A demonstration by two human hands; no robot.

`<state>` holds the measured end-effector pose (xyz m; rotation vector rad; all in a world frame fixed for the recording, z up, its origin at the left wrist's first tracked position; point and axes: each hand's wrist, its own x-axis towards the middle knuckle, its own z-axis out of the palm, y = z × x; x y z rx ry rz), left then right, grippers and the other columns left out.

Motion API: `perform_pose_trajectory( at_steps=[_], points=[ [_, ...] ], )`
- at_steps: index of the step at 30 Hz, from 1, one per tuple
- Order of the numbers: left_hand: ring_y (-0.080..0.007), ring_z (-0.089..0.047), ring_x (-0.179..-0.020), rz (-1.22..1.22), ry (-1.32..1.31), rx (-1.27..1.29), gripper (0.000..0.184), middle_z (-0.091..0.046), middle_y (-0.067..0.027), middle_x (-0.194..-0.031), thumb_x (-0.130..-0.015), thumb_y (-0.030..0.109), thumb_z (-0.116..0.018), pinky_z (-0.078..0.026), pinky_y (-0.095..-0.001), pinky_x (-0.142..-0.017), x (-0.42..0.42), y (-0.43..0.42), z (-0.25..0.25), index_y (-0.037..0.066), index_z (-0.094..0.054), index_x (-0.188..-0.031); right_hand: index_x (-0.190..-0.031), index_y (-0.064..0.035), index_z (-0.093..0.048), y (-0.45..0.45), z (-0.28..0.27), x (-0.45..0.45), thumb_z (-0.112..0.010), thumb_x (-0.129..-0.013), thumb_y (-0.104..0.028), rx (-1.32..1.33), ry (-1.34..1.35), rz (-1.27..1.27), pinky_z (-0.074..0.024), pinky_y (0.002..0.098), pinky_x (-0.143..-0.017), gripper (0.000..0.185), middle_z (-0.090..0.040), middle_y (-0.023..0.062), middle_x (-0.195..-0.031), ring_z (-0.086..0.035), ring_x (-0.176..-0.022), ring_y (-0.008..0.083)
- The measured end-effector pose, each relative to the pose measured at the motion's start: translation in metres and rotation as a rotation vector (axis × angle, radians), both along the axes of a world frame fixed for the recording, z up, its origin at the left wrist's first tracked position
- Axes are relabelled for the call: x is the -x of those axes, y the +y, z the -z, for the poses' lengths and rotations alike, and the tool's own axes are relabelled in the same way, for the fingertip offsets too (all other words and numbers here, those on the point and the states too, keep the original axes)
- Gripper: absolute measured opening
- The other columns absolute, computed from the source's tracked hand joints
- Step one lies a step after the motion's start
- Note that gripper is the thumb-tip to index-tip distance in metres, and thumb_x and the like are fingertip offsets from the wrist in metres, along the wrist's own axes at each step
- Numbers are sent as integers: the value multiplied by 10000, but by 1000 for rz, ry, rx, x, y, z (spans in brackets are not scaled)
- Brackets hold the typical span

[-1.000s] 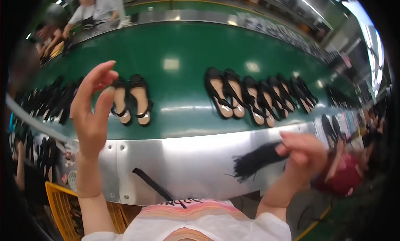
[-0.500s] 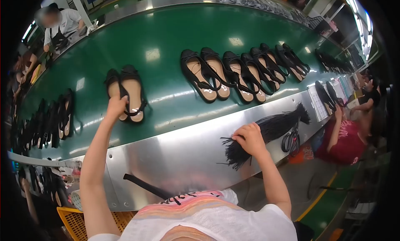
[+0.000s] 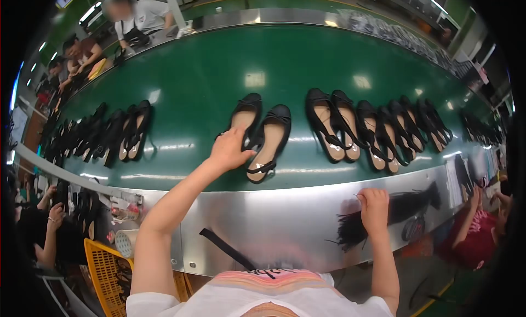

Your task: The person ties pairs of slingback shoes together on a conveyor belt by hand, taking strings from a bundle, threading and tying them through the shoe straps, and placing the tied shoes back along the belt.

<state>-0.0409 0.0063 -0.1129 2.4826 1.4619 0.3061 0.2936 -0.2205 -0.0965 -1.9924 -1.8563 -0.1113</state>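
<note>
My left hand (image 3: 232,149) is on the left shoe (image 3: 245,115) of a black slingback pair, fingers over its heel part. The right shoe (image 3: 270,139) of that pair lies tilted beside my thumb. Both rest on the green surface (image 3: 219,65). Over the metal ledge (image 3: 296,224), my right hand (image 3: 374,203) is closed in a pinch at the near end of a bundle of black cords (image 3: 408,203); a thin dark strand shows at its fingertips. A black strap (image 3: 227,248) lies on the ledge nearer my body.
More black shoes (image 3: 334,120) stand in pairs to the right, and others (image 3: 134,131) to the left. A yellow crate (image 3: 107,273) and a tape roll (image 3: 125,243) are at lower left. Co-workers (image 3: 139,18) are at upper left; another person (image 3: 476,235) is at right.
My left hand has come down onto the shoe pair, and the two shoes have turned apart at an angle. My right hand has closed at the cord bundle and lifted slightly. The view has shifted.
</note>
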Motion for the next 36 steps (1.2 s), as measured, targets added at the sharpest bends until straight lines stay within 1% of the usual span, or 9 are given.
perform_pose_trajectory(
  at_steps=[2, 4, 5, 6, 10, 12, 13, 20, 36],
  points=[
    [-287, -478, -1043, 61, -10, -96, 605, -516, -111, -1041, -724, 305, -690, -364, -411, -887, -5, -9, -13, 141, -465, -1260, -851, -83, -567, 21, -15, 19, -586, -814, -99, 72, 97, -39, -412, 427, -796, 45, -597, 96, -738, -569, -732, 296],
    [-261, -475, -1034, 167, -47, -258, 381, -520, -84, -1026, -747, 250, -669, -333, -403, -903, -9, -5, -6, 153, -602, -1110, -881, -73, -549, 52, -40, 54, -565, -843, -114, 326, 496, 71, -453, 413, -663, 58, -605, 122, -746, -589, -683, 339],
    [-247, -475, -1029, 177, -80, -304, 223, -525, -67, -1006, -743, 201, -660, -319, -410, -905, -15, -6, -8, 145, -672, -958, -910, -67, -538, 71, -41, 70, -550, -856, -121, 139, 429, -55, -451, 417, -614, 77, -608, 137, -755, -594, -684, 353],
    [-248, -471, -1035, 170, -46, -341, 216, -529, -66, -1003, -731, 194, -663, -315, -417, -906, -21, -6, -7, 139, -676, -939, -939, -61, -527, 92, -41, 86, -535, -868, -128, -49, 359, -179, -449, 420, -564, 97, -612, 151, -765, -598, -684, 366],
    [-259, -429, -1109, -2, 132, -384, 265, -527, -102, -1088, -695, 193, -674, -283, -464, -938, -42, -17, 8, 106, -664, -945, -1039, -70, -479, 179, -30, 135, -497, -845, -87, -15, 653, -211, -455, 445, -629, 195, -612, 166, -735, -600, -705, 364],
    [-266, -397, -1159, -49, 149, -337, 315, -499, -128, -1160, -677, 177, -688, -268, -476, -955, -42, -20, 17, 117, -653, -985, -999, -54, -501, 211, 2, 143, -486, -872, -94, 57, 580, -200, -461, 381, -625, 134, -604, 132, -723, -599, -675, 298],
    [-269, -384, -1178, -99, 104, -354, 337, -487, -133, -1183, -670, 161, -692, -265, -474, -958, -41, -20, 24, 122, -648, -1002, -913, -57, -535, 215, 9, 145, -489, -842, -104, 104, 551, -202, -463, 443, -670, 96, -625, 142, -807, -602, -750, 349],
    [-286, -371, -1203, -242, -140, -184, 400, -471, -137, -1226, -664, 72, -660, -241, -424, -977, -38, -12, 45, 189, -673, -1047, -837, -81, -587, 219, 56, 139, -517, -784, -89, 75, 127, -144, -493, 389, -691, 88, -589, 106, -856, -594, -810, 297],
    [-259, -408, -1182, -256, -167, -179, 353, -483, -75, -1233, -745, 137, -636, -261, -410, -992, -35, -8, 56, 258, -654, -1077, -802, -97, -626, 228, 54, 152, -560, -736, -76, 43, -62, -258, -503, 332, -664, 96, -615, 80, -801, -605, -783, 247]
  ],
)
